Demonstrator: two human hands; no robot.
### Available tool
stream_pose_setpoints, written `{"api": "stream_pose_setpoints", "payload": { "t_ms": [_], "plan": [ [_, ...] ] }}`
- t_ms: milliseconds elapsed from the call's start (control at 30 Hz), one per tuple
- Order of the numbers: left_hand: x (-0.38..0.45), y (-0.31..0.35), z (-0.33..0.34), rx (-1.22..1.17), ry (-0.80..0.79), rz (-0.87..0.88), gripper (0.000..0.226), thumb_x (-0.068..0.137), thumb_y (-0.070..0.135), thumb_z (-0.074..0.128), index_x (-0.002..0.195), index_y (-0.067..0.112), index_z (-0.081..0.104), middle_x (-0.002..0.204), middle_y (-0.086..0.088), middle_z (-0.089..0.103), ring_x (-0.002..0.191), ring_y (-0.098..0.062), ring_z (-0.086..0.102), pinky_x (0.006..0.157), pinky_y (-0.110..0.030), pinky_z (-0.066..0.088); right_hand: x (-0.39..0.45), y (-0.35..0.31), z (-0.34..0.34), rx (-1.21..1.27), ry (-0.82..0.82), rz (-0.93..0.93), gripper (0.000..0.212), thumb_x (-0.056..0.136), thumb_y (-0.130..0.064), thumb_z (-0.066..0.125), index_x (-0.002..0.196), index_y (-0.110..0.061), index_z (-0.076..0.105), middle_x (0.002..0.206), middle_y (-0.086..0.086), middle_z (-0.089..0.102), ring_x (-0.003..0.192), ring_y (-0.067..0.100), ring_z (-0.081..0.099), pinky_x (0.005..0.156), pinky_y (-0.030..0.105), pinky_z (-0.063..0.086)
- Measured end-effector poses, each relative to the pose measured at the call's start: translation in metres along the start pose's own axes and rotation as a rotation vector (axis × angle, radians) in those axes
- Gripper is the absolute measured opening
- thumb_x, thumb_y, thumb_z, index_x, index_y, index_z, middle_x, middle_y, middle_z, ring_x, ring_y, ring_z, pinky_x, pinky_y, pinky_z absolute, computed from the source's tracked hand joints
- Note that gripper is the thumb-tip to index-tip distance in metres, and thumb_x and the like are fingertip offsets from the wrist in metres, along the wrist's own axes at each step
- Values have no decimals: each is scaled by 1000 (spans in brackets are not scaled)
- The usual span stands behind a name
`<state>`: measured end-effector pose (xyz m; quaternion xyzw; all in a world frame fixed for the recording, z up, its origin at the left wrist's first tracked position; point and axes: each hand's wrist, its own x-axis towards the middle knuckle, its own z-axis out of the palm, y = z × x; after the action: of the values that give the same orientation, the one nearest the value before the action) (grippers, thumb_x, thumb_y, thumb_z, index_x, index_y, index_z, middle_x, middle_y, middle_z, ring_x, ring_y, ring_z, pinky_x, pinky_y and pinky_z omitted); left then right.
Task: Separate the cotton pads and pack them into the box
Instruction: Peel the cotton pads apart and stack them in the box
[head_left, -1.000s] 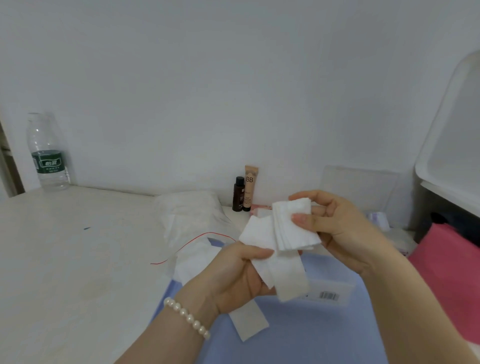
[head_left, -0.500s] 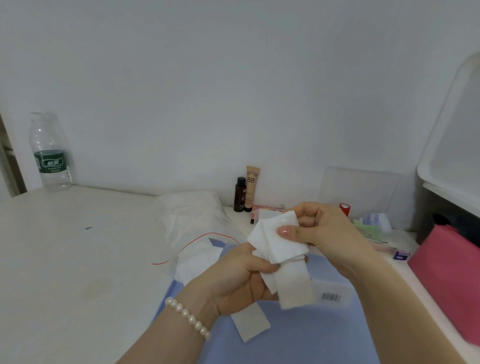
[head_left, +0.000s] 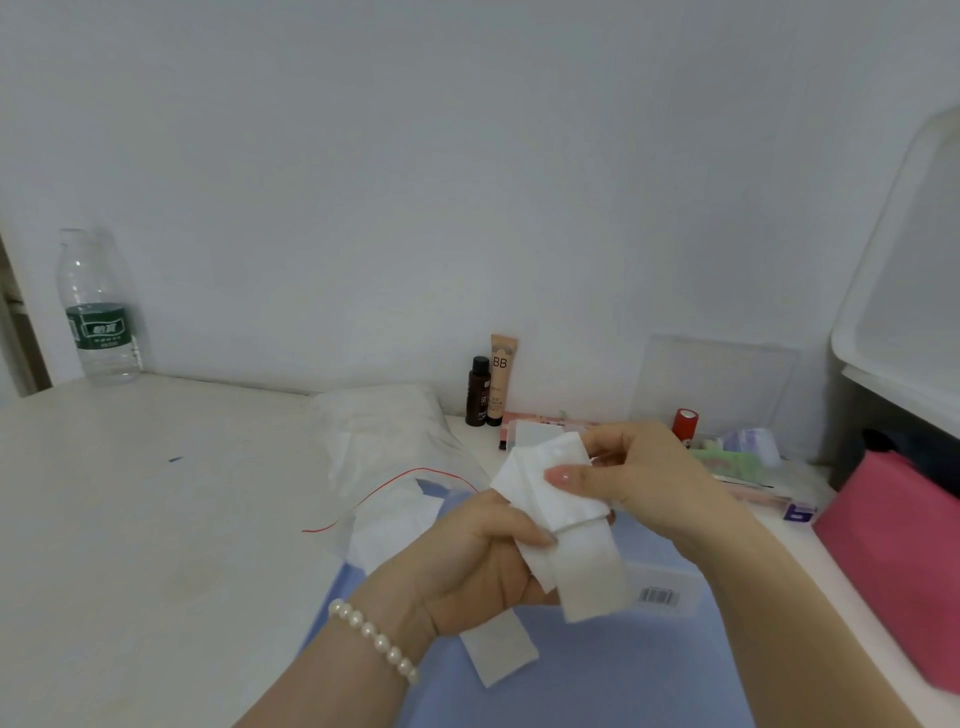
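1. Cotton pads (head_left: 558, 512): white bunch held in mid-air at centre frame, above a blue sheet (head_left: 623, 670). Several layers overlap; the exact count cannot be read.
2. Right hand (head_left: 641, 475): right of centre, thumb laid flat on the front of the upper pads, fingers curled behind them. Pinch grip on the top of the bunch.
3. Left hand (head_left: 485, 558): just below and left of the right hand, thumb pressing the lower left edge of the pads against the curled fingers. A longer pad hangs down from this grip toward lower centre. Pearl bracelet (head_left: 376, 639) on the wrist.
4. Loose pad (head_left: 501, 649): lies flat on the blue sheet, lower centre, beneath the left hand, apart from the held bunch.
5. Clear box (head_left: 662, 590): partly hidden behind the hanging pad, barcode label visible; rests on the blue sheet just right of the hands. Contents cannot be seen.
6. Plastic bag (head_left: 384, 441) with a red strip along its opening: on the white table (head_left: 130, 519), left of the hands, more white pads inside.
7. Back wall, centre: small dark bottle (head_left: 478, 392) and BB cream tube (head_left: 501, 376), standing upright side by side.
8. Upper left: water bottle (head_left: 98, 312) with green label, upright on the table.
9. Right edge: pink cloth (head_left: 893, 551).
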<state>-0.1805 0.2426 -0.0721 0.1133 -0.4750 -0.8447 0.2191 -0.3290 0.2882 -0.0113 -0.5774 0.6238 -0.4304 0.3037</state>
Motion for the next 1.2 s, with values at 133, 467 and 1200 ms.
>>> {"api": "stream_pose_setpoints", "payload": {
  "t_ms": [133,467,1200],
  "plan": [
    [0,3,1,-249,24,14,46,87,30,49,130,12,52,131,-18,57,125,-42,47,95,-55,40,4,3,3,130,140,-27,14,68,-8,80,73,-18,71,76,0,72,65,8,66,58,20,55],
    [3,2,-3,-238,232,8,39,95,29,39,120,6,59,119,-13,66,104,-26,66,87,-45,51,11,9,-18,659,127,35,33,62,-15,67,93,-4,68,86,9,74,78,24,70,70,40,58],
    [2,5,2,-4,159,-153,74,84,72,17,115,26,65,120,-10,66,107,-24,63,82,-39,48,2,3,-3,105,-44,133,24,65,-4,80,86,0,68,79,14,70,58,19,68,46,28,53]
  ]
}}
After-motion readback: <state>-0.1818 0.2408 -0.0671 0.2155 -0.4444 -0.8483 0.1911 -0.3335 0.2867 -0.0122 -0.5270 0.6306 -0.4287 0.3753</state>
